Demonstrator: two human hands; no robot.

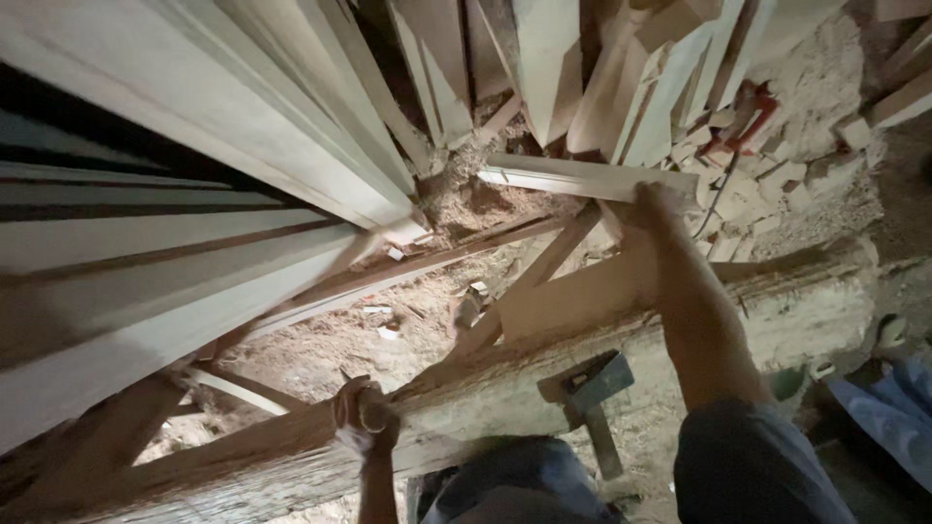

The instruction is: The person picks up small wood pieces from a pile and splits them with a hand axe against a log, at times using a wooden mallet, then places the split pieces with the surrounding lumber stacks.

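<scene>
Currently: right hand (655, 209) closed on near end of plank (573, 177), long axis running left, away from grip. Left hand (364, 417) clamped on strip (466, 364) lying along beam (291, 446). Hammer (592, 388) rests between hands, nearer right.

Left hand (364, 412) is fisted low; right hand (655, 206) reaches forward, fingers curled.

Workshop clutter on a sawdust floor

A hammer (589, 393) lies on the rough beam (796, 311). Pale planks (194, 116) lean at left; offcuts (767, 184) heap at upper right beside what may be a red clamp (746, 114). Blue cloth (888, 412) lies at right.
</scene>
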